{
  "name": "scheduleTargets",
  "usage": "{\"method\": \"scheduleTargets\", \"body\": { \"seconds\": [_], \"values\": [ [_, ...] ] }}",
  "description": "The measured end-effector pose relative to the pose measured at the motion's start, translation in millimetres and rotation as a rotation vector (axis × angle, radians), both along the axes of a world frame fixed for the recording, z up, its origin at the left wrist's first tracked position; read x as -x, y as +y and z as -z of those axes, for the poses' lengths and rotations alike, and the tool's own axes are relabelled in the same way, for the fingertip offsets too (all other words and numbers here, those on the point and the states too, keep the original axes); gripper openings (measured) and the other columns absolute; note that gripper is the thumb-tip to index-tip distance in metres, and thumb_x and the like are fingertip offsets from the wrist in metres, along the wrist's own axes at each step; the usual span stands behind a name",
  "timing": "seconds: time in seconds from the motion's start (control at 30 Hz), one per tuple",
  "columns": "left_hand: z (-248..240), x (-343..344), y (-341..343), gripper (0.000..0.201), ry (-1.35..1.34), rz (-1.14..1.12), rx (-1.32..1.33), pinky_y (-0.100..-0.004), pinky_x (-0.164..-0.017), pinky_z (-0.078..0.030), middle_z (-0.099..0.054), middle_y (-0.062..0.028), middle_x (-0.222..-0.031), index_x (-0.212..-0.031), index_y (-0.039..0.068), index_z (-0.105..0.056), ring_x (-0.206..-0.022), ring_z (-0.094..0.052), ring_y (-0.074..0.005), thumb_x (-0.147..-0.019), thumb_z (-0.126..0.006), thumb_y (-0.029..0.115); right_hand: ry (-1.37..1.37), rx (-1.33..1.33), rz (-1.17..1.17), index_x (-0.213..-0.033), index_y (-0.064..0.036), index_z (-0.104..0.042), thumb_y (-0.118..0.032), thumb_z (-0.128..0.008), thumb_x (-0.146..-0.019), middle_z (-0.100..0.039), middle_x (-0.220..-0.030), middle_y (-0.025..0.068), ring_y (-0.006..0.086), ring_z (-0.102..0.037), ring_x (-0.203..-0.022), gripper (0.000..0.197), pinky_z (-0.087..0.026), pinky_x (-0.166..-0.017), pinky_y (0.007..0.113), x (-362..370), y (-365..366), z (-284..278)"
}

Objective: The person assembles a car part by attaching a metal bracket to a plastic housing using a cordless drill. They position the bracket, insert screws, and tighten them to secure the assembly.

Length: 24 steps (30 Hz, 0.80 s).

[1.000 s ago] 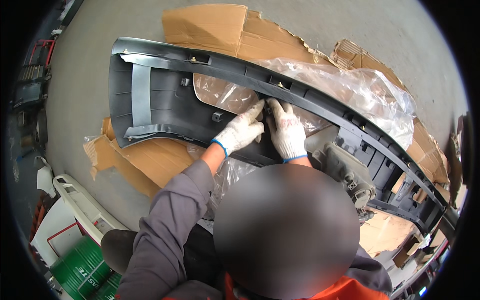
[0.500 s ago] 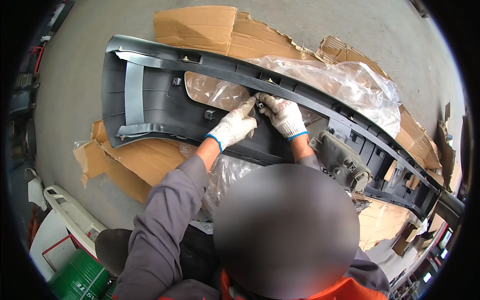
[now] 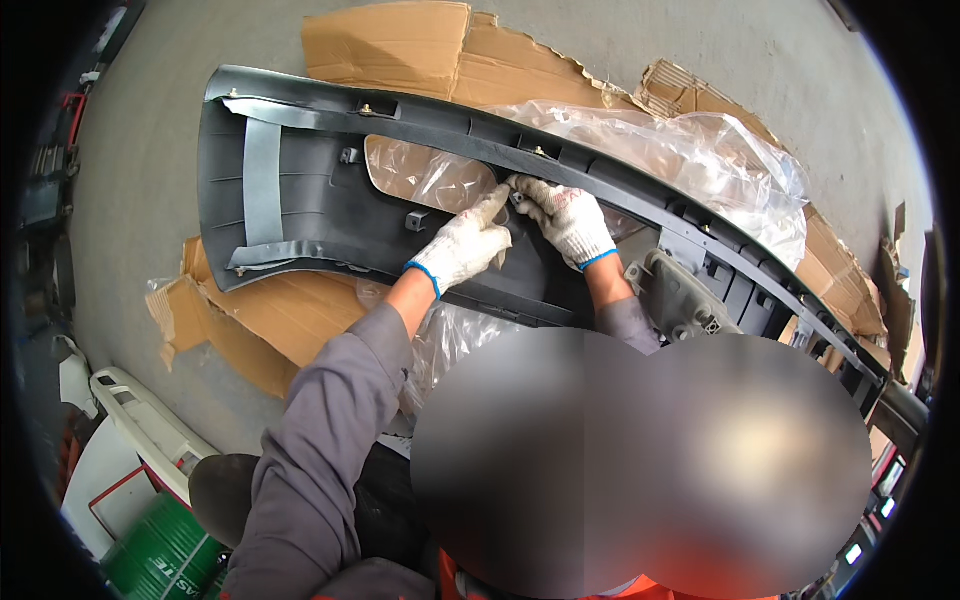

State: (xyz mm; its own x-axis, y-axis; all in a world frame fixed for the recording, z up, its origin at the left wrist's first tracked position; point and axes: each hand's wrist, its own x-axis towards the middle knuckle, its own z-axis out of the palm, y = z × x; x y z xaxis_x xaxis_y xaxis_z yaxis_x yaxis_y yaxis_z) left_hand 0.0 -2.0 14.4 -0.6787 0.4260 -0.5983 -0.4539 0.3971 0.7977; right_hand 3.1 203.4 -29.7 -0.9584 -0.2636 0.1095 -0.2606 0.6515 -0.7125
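Note:
A long black plastic vehicle bumper [image 3: 310, 180] lies with its ribbed inner side up. My left hand [image 3: 462, 245], in a white knit glove with a blue cuff, reaches to the right end of a rounded opening in it, index finger stretched out and the other fingers curled. My right hand [image 3: 570, 222], gloved alike, pinches close beside a small bracket [image 3: 517, 198]. The fingertips of both hands nearly meet there, and what lies between them is hidden. Similar small brackets stand nearby on the bumper. A grey lamp-like housing [image 3: 680, 297] sits right of my right hand.
Torn cardboard [image 3: 385, 45] and clear plastic film [image 3: 690, 165] lie under and behind the bumper on the grey floor [image 3: 240, 40]. At lower left are a green drum [image 3: 165, 550] and a cream-coloured panel [image 3: 150, 420]. A blurred area covers the lower right.
Both hands keep almost the same place at the bumper, with my right forearm showing slightly more. The bumper appears shifted a little left in view. The blurred area has widened to the right.

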Motion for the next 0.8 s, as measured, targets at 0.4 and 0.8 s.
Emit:
{"method": "scheduleTargets", "body": {
  "seconds": [0.4,0.8],
  "values": [
    [-9.8,-1.7,6.6,0.083,0.053,0.043,0.041,-0.0249,-0.048,-0.040,-0.062,-0.0024,-0.070,-0.166,0.009,-0.028,-0.054,-0.048,-0.0087,-0.089,-0.059,0.019,0.089,-0.084,-0.004,-0.120,-0.0095,-0.070,-0.008,-0.075,-0.090,-0.076,-0.104,0.0098,0.0279,-0.075,-0.088,0.030,-0.059,-0.075,0.037,0.7,2.3,15.8],
    [15.7,19.1,-30.8,0.047,-0.616,-0.478,-0.747,-0.0406,-0.081,-0.061,-0.073,-0.0182,-0.114,-0.137,0.001,-0.060,-0.099,-0.072,-0.0311,-0.110,-0.043,0.035,0.108,0.064,0.361,-0.124,-0.0087,-0.064,-0.012,-0.071,-0.090,-0.071,-0.105,0.0172,0.0377,-0.071,-0.089,0.035,-0.057,-0.076,0.046,-65.4,-33.4,-52.5]
  ]
}}
